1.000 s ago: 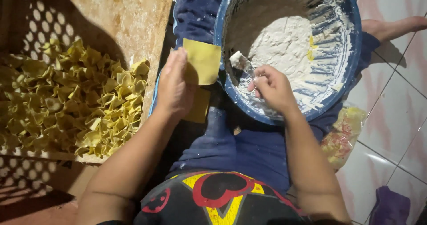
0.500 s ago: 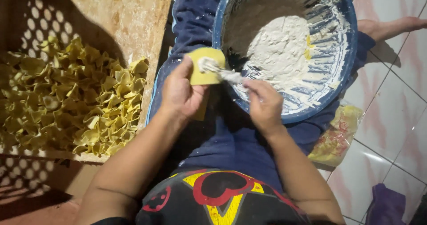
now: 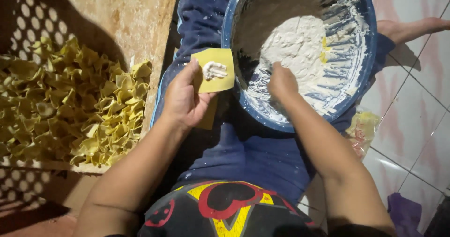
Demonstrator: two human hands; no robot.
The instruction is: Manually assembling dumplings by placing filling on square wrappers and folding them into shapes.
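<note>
White floor tiles [image 3: 412,124] lie under the seated person, whose lap carries a big round blue bowl [image 3: 365,54] of white filling. Beside, a wooden board [image 3: 117,17] bears a heap of folded yellow dumplings [image 3: 61,106]. The right hand [image 3: 281,82] is inside the bowl with fingers curled closed in the filling. The left hand [image 3: 183,101] grips a square yellow dough wrapper [image 3: 215,70] with a white dab, just beside the bowl rim.
</note>
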